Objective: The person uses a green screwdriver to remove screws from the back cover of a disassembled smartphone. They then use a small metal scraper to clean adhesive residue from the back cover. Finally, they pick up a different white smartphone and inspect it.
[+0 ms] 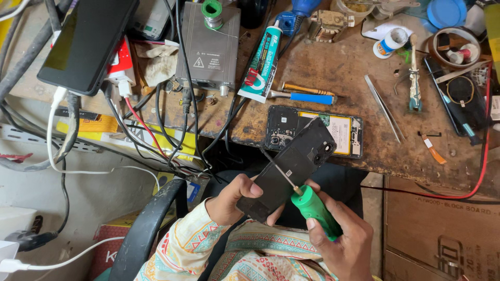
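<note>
My left hand point(233, 200) grips the lower end of a black phone back cover point(291, 166), held tilted above my lap with its camera holes at the upper right. My right hand point(341, 237) holds a green-handled screwdriver point(315, 211); its thin shaft lies across the cover, tip pointing up-left. On the brown workbench point(333, 73) just behind the cover lies an opened phone body point(341, 130) showing its battery and dark board.
A glue tube point(263, 65), a blue-handled screwdriver point(304, 97), tweezers point(384, 106), a grey metal box point(208, 44), tape rolls point(453, 47) and a propped phone point(86, 41) crowd the bench. Tangled cables point(156, 130) hang at left. A chair armrest point(148, 224) is beside my left arm.
</note>
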